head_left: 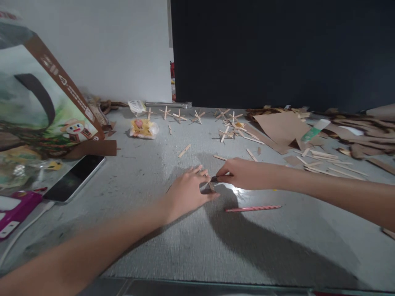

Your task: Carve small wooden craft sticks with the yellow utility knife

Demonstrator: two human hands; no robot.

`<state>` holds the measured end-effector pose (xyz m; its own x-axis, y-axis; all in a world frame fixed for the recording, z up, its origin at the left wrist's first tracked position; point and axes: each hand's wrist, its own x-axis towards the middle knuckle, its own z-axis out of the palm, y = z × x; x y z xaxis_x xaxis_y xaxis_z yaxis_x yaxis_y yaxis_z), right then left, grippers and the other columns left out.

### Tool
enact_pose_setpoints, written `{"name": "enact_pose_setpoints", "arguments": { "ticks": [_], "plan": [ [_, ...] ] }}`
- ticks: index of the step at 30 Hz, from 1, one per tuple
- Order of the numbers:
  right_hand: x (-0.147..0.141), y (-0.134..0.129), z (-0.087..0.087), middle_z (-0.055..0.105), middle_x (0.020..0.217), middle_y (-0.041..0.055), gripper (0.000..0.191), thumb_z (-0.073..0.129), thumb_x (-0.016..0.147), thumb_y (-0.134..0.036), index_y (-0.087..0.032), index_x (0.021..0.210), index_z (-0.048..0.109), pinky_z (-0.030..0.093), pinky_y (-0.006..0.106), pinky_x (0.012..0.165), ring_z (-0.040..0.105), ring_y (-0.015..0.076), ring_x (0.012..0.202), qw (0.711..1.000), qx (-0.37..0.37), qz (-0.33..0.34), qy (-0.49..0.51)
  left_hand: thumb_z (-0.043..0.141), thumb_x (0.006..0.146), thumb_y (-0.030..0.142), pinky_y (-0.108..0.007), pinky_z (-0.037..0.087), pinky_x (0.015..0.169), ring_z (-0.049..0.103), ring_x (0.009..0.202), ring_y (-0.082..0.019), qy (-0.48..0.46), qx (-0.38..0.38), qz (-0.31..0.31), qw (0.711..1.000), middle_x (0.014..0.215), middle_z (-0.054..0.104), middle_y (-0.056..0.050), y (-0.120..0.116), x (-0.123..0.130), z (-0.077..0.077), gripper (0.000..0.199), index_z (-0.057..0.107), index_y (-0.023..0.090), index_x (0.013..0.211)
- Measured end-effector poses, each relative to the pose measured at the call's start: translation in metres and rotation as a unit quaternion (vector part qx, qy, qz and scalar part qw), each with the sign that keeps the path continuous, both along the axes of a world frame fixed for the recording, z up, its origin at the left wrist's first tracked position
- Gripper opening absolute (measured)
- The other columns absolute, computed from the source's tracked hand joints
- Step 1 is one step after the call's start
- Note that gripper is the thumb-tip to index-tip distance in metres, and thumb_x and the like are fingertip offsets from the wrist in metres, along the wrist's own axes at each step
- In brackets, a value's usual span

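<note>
My left hand [189, 188] rests on the grey tabletop [173, 250], with thumb and fingers holding a small brown piece of cardboard [211, 187] between them. Right beside it, my right hand [236, 172] pinches a small dark flat tool [215, 179] whose tip meets the cardboard near my left fingertips. Its exact kind is too small to make out. A pink striped pencil [253, 209] lies just below my right hand. Above the hands are loose wooden sticks [184, 150].
Several star-shaped stick figures [179, 116] stand at the back. Brown cardboard [276, 129], a glue stick [315, 130] and a stick pile [327, 162] lie right. At left are a phone [75, 179], its white cable [26, 228], a printed bag [46, 94] and a wrapped snack [143, 129].
</note>
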<state>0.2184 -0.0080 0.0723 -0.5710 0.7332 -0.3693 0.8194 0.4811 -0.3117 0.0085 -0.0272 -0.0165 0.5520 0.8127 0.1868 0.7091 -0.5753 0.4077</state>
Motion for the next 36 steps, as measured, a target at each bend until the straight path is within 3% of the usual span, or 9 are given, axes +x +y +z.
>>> {"name": "enact_pose_setpoints", "arguments": {
  "ticks": [5,9,15,20,25,36],
  "plan": [
    [0.012,-0.013,-0.002,0.078,0.086,0.0088,0.039,0.041,0.107,-0.029,-0.023,0.118,0.079,0.032,0.027,0.054,0.061,0.0159,0.058,0.989,0.14,-0.045,-0.005,0.062,0.102,0.047,-0.043,0.05,0.112,0.063,0.131,-0.029,0.041,0.118,-0.041,0.991,0.127,0.075,-0.011,-0.009,0.0,0.001,0.034,0.078,0.019,0.111],
    [0.022,-0.024,-0.007,0.08,0.087,0.0078,0.037,0.044,0.108,-0.026,-0.027,0.13,0.074,0.033,0.025,0.054,0.07,0.0197,0.067,0.979,0.198,0.002,-0.048,0.056,0.104,0.019,-0.037,0.054,0.09,0.066,0.105,-0.025,0.11,0.151,-0.051,0.981,0.099,0.072,-0.01,-0.022,-0.003,0.007,0.022,0.077,0.015,0.105],
    [0.034,-0.026,-0.016,0.079,0.086,0.0059,0.036,0.051,0.105,-0.017,-0.024,0.135,0.068,0.036,0.025,0.055,0.072,0.018,0.066,0.953,0.251,0.145,-0.092,0.053,0.106,0.018,-0.033,0.05,0.085,0.062,0.094,-0.021,0.003,0.052,-0.056,0.997,0.087,0.064,-0.005,-0.021,-0.007,0.008,0.031,0.077,0.017,0.085],
    [0.04,-0.024,-0.026,0.074,0.08,0.0033,0.038,0.06,0.098,-0.012,-0.021,0.135,0.066,0.034,0.025,0.053,0.067,0.014,0.059,0.929,0.288,0.216,-0.09,0.066,0.099,0.019,-0.031,0.052,0.083,0.065,0.09,-0.019,-0.1,-0.048,-0.022,0.994,0.084,0.067,-0.002,-0.012,-0.006,0.005,0.019,0.083,0.022,0.092],
    [0.035,-0.025,-0.026,0.074,0.08,0.0013,0.046,0.067,0.094,-0.007,-0.02,0.137,0.063,0.028,0.028,0.05,0.067,0.0151,0.058,0.92,0.291,0.238,-0.111,0.073,0.094,0.02,-0.031,0.053,0.083,0.067,0.085,-0.019,-0.128,-0.094,0.011,0.987,0.083,0.07,-0.002,-0.007,-0.006,0.004,0.013,0.084,0.024,0.086],
    [0.032,-0.026,-0.025,0.072,0.076,-0.0002,0.04,0.066,0.095,-0.009,-0.021,0.134,0.063,0.023,0.028,0.05,0.065,0.0129,0.055,0.92,0.292,0.234,-0.115,0.077,0.09,0.025,-0.032,0.053,0.077,0.067,0.08,-0.018,-0.163,-0.122,0.023,0.979,0.082,0.071,-0.002,-0.002,-0.008,-0.003,0.011,0.082,0.024,0.081]
  ]
}}
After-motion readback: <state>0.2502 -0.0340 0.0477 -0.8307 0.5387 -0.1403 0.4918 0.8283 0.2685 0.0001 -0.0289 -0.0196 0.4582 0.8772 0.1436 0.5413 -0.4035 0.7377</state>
